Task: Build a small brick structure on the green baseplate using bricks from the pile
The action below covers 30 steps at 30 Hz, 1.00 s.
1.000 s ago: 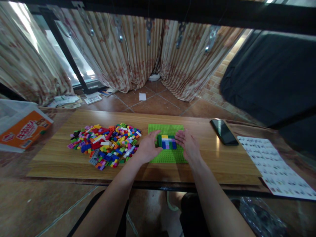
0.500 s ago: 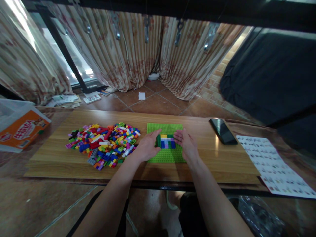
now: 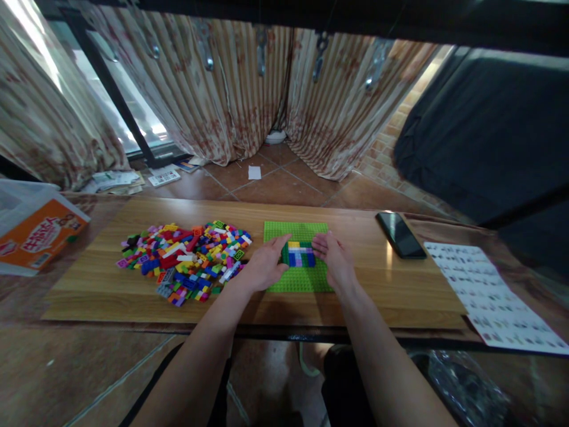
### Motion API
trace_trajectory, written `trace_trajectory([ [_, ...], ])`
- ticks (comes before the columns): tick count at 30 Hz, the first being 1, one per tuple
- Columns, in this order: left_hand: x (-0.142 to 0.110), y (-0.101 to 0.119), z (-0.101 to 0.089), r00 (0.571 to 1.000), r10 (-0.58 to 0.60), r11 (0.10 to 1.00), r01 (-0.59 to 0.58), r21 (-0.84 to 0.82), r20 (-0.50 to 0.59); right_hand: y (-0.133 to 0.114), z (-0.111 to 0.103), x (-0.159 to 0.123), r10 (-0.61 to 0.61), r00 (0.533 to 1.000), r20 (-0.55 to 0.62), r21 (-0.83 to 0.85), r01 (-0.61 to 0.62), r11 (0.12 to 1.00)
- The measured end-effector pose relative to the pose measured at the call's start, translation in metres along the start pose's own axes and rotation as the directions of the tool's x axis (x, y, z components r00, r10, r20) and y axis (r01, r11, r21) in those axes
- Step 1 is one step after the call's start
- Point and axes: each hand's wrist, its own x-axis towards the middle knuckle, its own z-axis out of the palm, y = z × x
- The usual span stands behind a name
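A light green studded baseplate [image 3: 306, 281] lies on the wooden board in front of me. On its middle stands a small block of toy bricks [image 3: 301, 256], with blue, lilac, white, yellow and dark green pieces. At the left side of that block is my left hand [image 3: 265, 264], thumb and fingers spread; whether it touches the dark green bricks I cannot tell. My right hand [image 3: 336, 255] is by the other side, palm turned inward and fingers stretched out. Neither hand holds anything. A pile of loose toy bricks [image 3: 186, 258] in many colours spreads to the left.
The wooden board [image 3: 382, 302] carries a black phone [image 3: 400, 235] on its right. Past it lies a white printed sheet [image 3: 493, 296]. A clear plastic box with an orange label [image 3: 48, 234] stands at the far left. Curtains [image 3: 249, 101] hang beyond the board.
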Motion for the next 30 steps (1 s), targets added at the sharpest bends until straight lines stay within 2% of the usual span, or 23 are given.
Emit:
trace_trajectory([
  [6,0.0009,-0.0017,0.0017,1.0,0.018,1.0,-0.018,0.015,0.006,0.0006,0.0001,-0.0004,-0.027,1.0,0.003,-0.002,0.027,1.0],
  [13,0.0019,-0.0027,0.0025,0.999,0.044,0.999,-0.045,0.029,0.019,0.0,0.0,-0.0006,-0.004,1.0,0.002,0.016,0.004,1.0],
  [30,0.0015,-0.0042,0.0021,0.994,0.094,0.99,-0.099,0.1,0.054,0.0044,-0.0007,0.0018,-0.045,0.999,0.019,-0.049,0.046,0.998],
])
